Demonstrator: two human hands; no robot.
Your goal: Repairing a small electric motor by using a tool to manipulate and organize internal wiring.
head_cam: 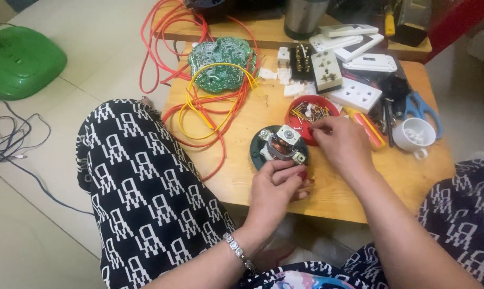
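Observation:
A small electric motor with a copper coil (280, 144) sits on a dark green round plate (256, 151) on the low wooden table (242, 176). My left hand (277, 187) grips the near edge of that plate. My right hand (341, 142) reaches into a red round dish (298, 109) full of small screws and metal parts, its fingertips pinched at the dish's near rim; what they pinch is too small to see.
Orange and yellow wires (210, 101) and a green circuit board (220, 64) lie at the table's left. Sockets (354, 93), white switch plates (354, 45), blue scissors (421, 107), a white cup (416, 134) and a screwdriver (367, 126) crowd the right. My patterned knee (140, 176) is at the left.

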